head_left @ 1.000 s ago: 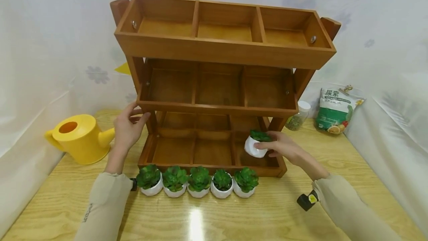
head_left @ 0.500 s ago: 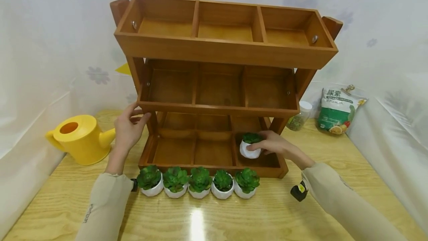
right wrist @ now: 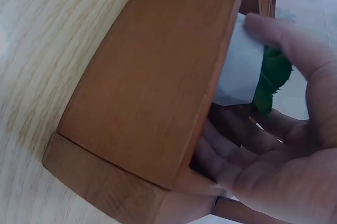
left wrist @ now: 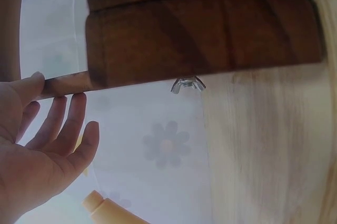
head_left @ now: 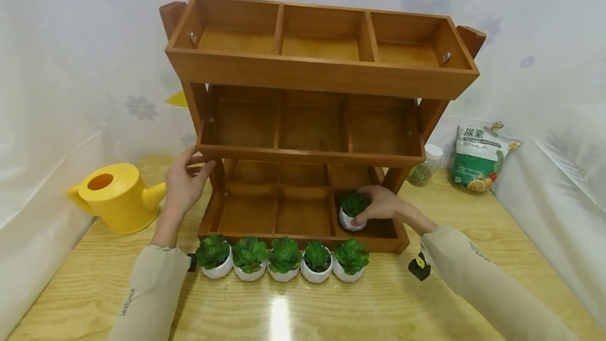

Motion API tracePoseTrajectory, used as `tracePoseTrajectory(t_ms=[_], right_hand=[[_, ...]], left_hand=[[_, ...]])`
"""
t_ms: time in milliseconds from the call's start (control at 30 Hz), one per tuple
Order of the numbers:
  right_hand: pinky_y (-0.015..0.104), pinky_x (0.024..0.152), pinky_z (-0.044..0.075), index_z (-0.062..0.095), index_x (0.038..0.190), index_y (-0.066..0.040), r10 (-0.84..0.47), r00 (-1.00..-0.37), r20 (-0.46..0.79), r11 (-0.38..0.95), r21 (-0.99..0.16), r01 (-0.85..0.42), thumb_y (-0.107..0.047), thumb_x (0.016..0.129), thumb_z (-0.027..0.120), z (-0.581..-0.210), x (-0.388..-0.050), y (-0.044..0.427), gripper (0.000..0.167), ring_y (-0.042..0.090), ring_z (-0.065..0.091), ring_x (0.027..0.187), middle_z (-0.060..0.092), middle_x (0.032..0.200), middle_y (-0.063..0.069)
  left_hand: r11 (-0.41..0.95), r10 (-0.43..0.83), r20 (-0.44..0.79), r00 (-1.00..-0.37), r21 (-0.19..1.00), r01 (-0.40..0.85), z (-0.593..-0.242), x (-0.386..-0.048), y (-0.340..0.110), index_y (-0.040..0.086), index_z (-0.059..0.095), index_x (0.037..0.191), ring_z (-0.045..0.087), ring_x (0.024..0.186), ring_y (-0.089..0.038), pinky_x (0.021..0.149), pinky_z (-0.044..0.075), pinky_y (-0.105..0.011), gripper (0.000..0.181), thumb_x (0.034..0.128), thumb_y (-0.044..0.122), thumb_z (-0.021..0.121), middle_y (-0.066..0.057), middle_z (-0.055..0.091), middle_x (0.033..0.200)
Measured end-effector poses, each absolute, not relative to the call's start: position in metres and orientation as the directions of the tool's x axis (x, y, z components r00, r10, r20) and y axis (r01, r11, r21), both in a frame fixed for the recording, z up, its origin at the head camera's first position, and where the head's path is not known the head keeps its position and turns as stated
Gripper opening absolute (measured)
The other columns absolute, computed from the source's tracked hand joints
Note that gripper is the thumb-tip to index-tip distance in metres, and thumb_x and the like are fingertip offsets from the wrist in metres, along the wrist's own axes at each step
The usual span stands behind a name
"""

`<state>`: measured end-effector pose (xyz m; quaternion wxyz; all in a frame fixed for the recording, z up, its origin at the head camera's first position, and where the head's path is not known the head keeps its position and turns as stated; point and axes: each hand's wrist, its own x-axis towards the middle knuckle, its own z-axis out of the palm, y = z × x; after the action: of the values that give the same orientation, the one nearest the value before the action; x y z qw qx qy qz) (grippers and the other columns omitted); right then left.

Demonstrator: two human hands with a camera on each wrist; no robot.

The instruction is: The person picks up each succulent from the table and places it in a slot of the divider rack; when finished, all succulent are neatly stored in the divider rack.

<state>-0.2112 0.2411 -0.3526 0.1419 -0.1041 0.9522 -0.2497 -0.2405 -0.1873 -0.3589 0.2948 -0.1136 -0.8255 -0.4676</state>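
Note:
My right hand (head_left: 384,206) holds a small potted succulent (head_left: 351,219) with a white faceted pot, down inside the right compartment of the bottom tier of a brown wooden shelf rack (head_left: 322,73). In the right wrist view, the thumb and fingers lie around the white pot (right wrist: 239,76), whose lower part is hidden behind the tier's side wall. My left hand (head_left: 184,186) grips the rack by the left end of its middle tier. From the left wrist, thumb and fingertips meet a thin wooden edge (left wrist: 68,84). Several like succulents (head_left: 284,257) stand in a row before the rack.
A yellow watering can (head_left: 115,199) stands left of the rack, near my left forearm. To the right are a lidded clear jar (head_left: 423,166) and a green-and-white bag (head_left: 480,159) with a clip. White sheeting (head_left: 558,93) hangs around the wooden table (head_left: 227,312).
My right hand has moved left and down with the potted succulent, lowering it into the bottom right compartment. The left hand keeps its place on the rack.

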Motion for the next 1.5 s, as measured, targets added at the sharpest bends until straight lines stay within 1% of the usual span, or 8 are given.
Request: tracePoseTrajectory(t_ms=[200,367,733,1000,1167,1300,1433,1500], right_hand=[[0.050,0.091,0.046,0.054,0.126,0.003,-0.326,-0.931,-0.163,0.857,-0.468,-0.218,-0.031,0.059,0.086,-0.353,-0.210,0.239,0.082,0.037,0.054,0.112,0.057,0.124,0.022],[0.050,0.091,0.046,0.055,0.125,0.001,-0.324,-0.933,-0.155,0.855,-0.470,-0.220,-0.029,0.060,0.087,-0.354,-0.211,0.239,0.078,0.037,0.054,0.112,0.057,0.123,0.021],[0.051,0.089,0.046,0.055,0.125,0.005,-0.340,-0.931,-0.131,0.852,-0.463,-0.246,-0.027,0.063,0.087,-0.351,-0.204,0.238,0.076,0.039,0.055,0.110,0.060,0.118,0.022],[0.045,0.080,0.053,0.054,0.124,0.004,-0.300,-0.952,-0.066,0.756,-0.625,-0.195,-0.017,0.073,0.083,-0.328,-0.186,0.252,0.062,0.039,0.061,0.099,0.059,0.117,0.024],[0.046,0.080,0.053,0.057,0.120,0.002,-0.249,-0.966,0.061,0.738,-0.634,-0.231,-0.019,0.079,0.079,-0.317,-0.163,0.258,0.051,0.038,0.062,0.098,0.061,0.115,0.022],[0.043,0.078,0.054,0.061,0.116,-0.001,-0.230,-0.964,0.136,0.700,-0.665,-0.261,-0.020,0.082,0.078,-0.321,-0.141,0.254,0.043,0.033,0.064,0.095,0.064,0.109,0.017],[0.033,0.074,0.054,0.060,0.118,-0.004,-0.211,-0.970,0.123,0.608,-0.760,-0.229,-0.019,0.084,0.076,-0.332,-0.118,0.251,0.040,0.030,0.063,0.096,0.063,0.112,0.014],[0.031,0.073,0.055,0.059,0.119,-0.003,-0.199,-0.973,0.116,0.547,-0.811,-0.209,-0.016,0.084,0.075,-0.339,-0.108,0.250,0.041,0.029,0.063,0.097,0.062,0.114,0.014]], left_hand=[[0.545,-0.084,0.579,-0.811,0.708,0.450,-0.359,-0.240,-0.187,0.004,0.058,0.128,0.065,0.094,-0.039,0.078,0.053,-0.052,0.039,0.0911,0.011,0.066,-0.023,0.066,0.108],[0.539,-0.090,0.583,-0.807,0.710,0.453,-0.358,-0.240,-0.188,0.003,0.058,0.128,0.066,0.092,-0.040,0.078,0.052,-0.054,0.039,0.0910,0.011,0.066,-0.025,0.066,0.106],[0.539,-0.083,0.575,-0.814,0.713,0.448,-0.359,-0.240,-0.189,0.002,0.057,0.129,0.065,0.091,-0.043,0.078,0.052,-0.055,0.040,0.0912,0.010,0.066,-0.026,0.066,0.105],[0.545,-0.082,0.577,-0.812,0.708,0.448,-0.360,-0.240,-0.189,0.002,0.056,0.131,0.066,0.089,-0.043,0.077,0.052,-0.054,0.041,0.0918,0.011,0.065,-0.027,0.066,0.104],[0.547,-0.080,0.578,-0.812,0.707,0.449,-0.359,-0.241,-0.190,0.002,0.056,0.132,0.065,0.090,-0.042,0.077,0.052,-0.054,0.041,0.0920,0.011,0.065,-0.027,0.066,0.105],[0.543,-0.081,0.583,-0.809,0.706,0.454,-0.359,-0.241,-0.189,0.002,0.057,0.130,0.066,0.090,-0.041,0.076,0.053,-0.053,0.041,0.0909,0.009,0.066,-0.026,0.066,0.104],[0.536,-0.079,0.587,-0.806,0.707,0.462,-0.359,-0.241,-0.188,0.002,0.057,0.130,0.066,0.090,-0.041,0.076,0.053,-0.052,0.041,0.0899,0.008,0.067,-0.026,0.066,0.104],[0.534,-0.080,0.586,-0.806,0.708,0.462,-0.359,-0.241,-0.188,0.002,0.057,0.129,0.066,0.089,-0.041,0.076,0.053,-0.053,0.041,0.0898,0.008,0.067,-0.026,0.066,0.103]])
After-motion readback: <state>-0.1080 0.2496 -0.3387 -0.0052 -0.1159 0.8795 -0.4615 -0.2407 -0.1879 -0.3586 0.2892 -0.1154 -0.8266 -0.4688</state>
